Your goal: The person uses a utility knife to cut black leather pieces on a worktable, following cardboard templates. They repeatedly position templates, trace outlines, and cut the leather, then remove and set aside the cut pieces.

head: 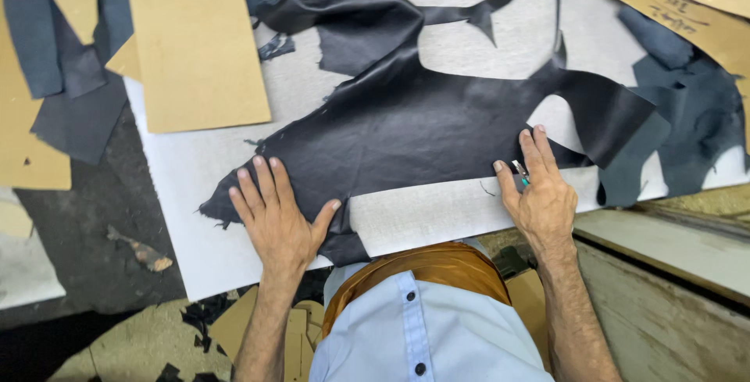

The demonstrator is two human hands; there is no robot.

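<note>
Black leather hide (pixel 422 128), glossy and ragged-edged, lies flattened beneath left hand (pixel 277 222).

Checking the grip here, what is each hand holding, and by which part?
The right hand holds a small tool between its fingers, mostly hidden. The left hand holds nothing; it presses flat on the black leather.

The left hand (pixel 275 218) presses flat on a large, irregularly cut sheet of black leather (pixel 422 132) spread over a white cutting board (pixel 187 187), while the right hand (pixel 537 194) holds a small blade (pixel 520 173) at its edge, with tan cardboard patterns (pixel 195 38) nearby
</note>
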